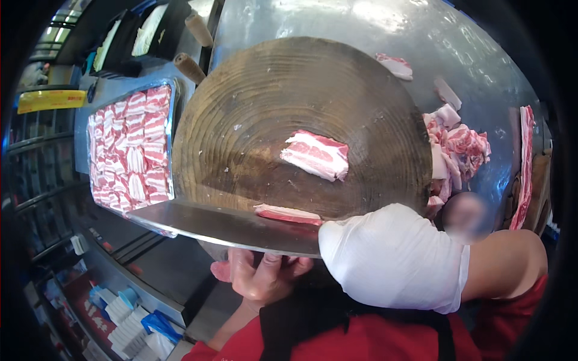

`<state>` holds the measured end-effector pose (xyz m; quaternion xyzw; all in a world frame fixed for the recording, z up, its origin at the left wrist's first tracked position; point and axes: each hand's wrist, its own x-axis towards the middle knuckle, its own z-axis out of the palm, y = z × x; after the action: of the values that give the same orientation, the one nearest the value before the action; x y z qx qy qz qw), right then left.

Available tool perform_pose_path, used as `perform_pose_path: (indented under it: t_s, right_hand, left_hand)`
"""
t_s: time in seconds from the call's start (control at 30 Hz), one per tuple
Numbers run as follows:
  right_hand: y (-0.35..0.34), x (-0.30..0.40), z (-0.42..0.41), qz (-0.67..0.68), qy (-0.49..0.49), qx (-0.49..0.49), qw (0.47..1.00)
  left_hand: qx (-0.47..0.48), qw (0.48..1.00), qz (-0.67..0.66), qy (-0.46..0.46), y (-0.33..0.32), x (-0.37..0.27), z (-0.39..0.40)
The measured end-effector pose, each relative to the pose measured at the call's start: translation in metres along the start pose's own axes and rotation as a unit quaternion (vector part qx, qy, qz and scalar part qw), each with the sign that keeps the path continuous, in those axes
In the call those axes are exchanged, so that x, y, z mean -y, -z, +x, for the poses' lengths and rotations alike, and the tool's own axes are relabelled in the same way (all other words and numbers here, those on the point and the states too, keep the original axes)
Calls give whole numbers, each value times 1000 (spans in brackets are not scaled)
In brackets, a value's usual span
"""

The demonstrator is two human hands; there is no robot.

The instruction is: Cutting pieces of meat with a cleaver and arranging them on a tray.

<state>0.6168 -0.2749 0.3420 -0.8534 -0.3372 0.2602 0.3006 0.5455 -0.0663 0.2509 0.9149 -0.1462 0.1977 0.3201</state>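
Note:
My right hand, in a white glove, grips a wide-bladed knife; its handle is hidden. The knife's blade reaches left across the near edge of a round wooden chopping block. A thin strip of pork shows against the blade's upper part. Below the blade's edge is my bare left hand, fingers bent and their tips partly hidden. A pinkish piece beside it cannot be told for certain as meat. A thick slab of pork belly lies on the block's middle.
A tray of sliced pork belly stands left of the block. Pork trimmings are heaped on the metal table at right, with a long pork strip beyond. Two rolled handles jut out at upper left. White containers fill a lower shelf.

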Motion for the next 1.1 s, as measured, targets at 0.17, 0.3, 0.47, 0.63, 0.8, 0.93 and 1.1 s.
perform_pose_path:
  t_s: [0.17, 0.3, 0.47, 0.63, 0.8, 0.93, 1.1]
  right_hand:
    - [22, 15, -53, -42, -105, 123, 986]
    - [12, 11, -41, -94, -129, 134, 978]
    - [-1, 10, 10, -28, -79, 81, 993]
    - [-6, 11, -32, -56, -101, 55, 992]
    - [-3, 4, -76, -138, -131, -22, 981]
    - [3, 21, -97, -110, -124, -52, 985]
    - [3, 46, -120, -162, -227, 60, 958]
  left_hand:
    - [11, 1000, 5, -5, 6, -7, 2]
    - [9, 1000, 6, 9, 7, -13, 9]
    - [-12, 1000, -3, -4, -6, -5, 4]
    - [-14, 999, 12, -28, 4, -1, -1]
    - [65, 998, 7, 4, 15, -13, 2]
    - [24, 999, 20, -17, 12, -9, -10]
    - [67, 997, -12, 23, 8, 9, -39]
